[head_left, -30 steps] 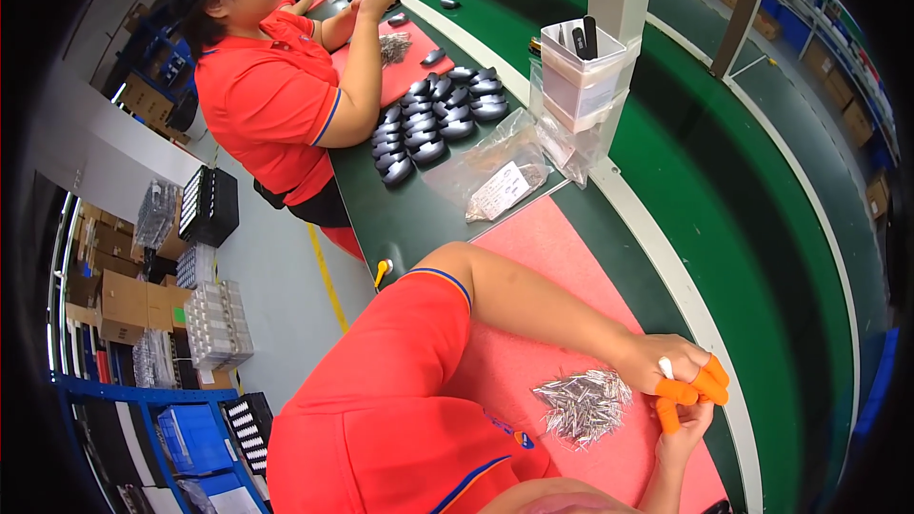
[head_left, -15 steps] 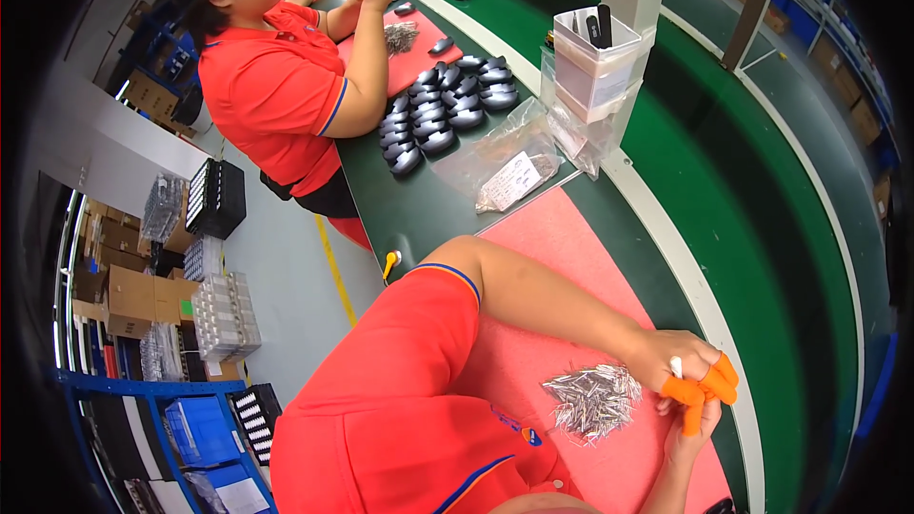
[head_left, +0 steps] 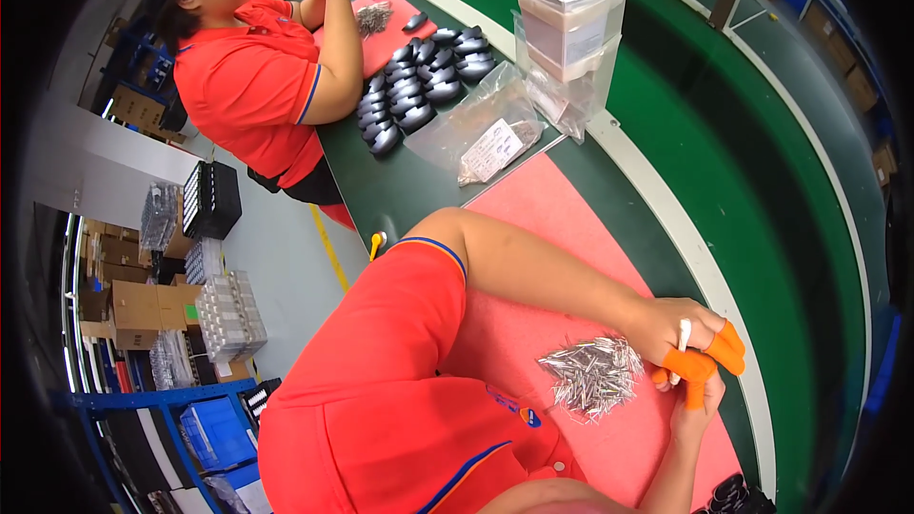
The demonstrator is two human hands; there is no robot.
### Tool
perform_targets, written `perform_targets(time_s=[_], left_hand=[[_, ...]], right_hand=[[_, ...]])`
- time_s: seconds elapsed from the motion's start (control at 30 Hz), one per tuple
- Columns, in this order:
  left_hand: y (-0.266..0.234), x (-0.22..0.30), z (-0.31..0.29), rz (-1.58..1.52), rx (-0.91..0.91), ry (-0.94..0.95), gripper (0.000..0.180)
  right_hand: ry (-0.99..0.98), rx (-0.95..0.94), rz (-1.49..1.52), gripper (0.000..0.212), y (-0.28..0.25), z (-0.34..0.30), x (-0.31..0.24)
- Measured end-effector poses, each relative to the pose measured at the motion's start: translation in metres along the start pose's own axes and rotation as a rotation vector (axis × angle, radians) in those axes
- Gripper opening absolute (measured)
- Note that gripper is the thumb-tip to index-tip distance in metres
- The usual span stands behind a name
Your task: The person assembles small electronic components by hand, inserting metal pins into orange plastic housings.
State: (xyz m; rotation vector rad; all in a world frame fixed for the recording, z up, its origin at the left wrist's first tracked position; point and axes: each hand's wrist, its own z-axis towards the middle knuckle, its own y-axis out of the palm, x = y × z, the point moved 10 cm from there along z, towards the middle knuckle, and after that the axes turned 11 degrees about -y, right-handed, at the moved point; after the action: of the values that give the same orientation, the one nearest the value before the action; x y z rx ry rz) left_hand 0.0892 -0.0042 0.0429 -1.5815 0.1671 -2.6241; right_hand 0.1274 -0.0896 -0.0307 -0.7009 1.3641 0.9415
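My left hand [head_left: 671,328] reaches over the pink mat [head_left: 533,238] to its far right side, orange finger cots on some of its fingers. Its fingers are closed around a slim white stick [head_left: 684,331], which stands up between them. Just below, my right hand [head_left: 703,409] meets it with fingers bent together. Whatever lies between the right fingertips is hidden by the left hand. Beside both hands, a loose pile of thin silvery metal pins [head_left: 595,376] lies on the mat.
Black objects [head_left: 733,495] sit at the lower right edge. Beyond the mat are a clear plastic bag [head_left: 457,138], rows of dark glossy shells [head_left: 414,100] and a white bin [head_left: 562,24] by a post. A co-worker in red [head_left: 243,86] works at the upper left. A green conveyor [head_left: 705,162] curves alongside.
The whole view has shifted, so the bench and co-worker appear farther left and higher. More of the white stick shows between my left fingers. My hands stay together beside the pin pile.
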Motion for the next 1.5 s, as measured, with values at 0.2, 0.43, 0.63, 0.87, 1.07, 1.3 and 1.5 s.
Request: perform_targets(time_s=[0.2,0.43,0.63,0.87,1.07,1.3,1.5], left_hand=[[0.002,-0.001,-0.002,0.058,0.021,0.02,0.034],[0.002,0.006,0.0,0.14,0.088,0.077,0.034],[-0.003,0.01,-0.003,0.123,0.095,0.071,0.031],[0.001,-0.001,-0.003,0.117,0.094,0.044,0.031],[-0.006,0.0,0.001,0.102,0.124,-0.009,0.031],[0.0,-0.004,-0.002,0.121,0.102,0.037,0.032],[-0.006,0.001,-0.002,0.069,0.109,-0.004,0.03]], right_hand=[[-0.181,0.093,-0.24,0.036,0.0,-0.004,-0.002],[0.116,0.003,0.311,0.054,-0.003,-0.006,0.019],[0.031,0.154,0.096,0.038,-0.004,0.0,0.003],[-0.015,0.189,0.113,0.039,-0.006,-0.001,0.002],[0.009,0.287,0.078,0.034,-0.019,0.005,0.0],[0.021,0.094,0.27,0.035,-0.012,0.001,0.009],[0.032,0.246,0.137,0.041,-0.015,0.004,0.006]])
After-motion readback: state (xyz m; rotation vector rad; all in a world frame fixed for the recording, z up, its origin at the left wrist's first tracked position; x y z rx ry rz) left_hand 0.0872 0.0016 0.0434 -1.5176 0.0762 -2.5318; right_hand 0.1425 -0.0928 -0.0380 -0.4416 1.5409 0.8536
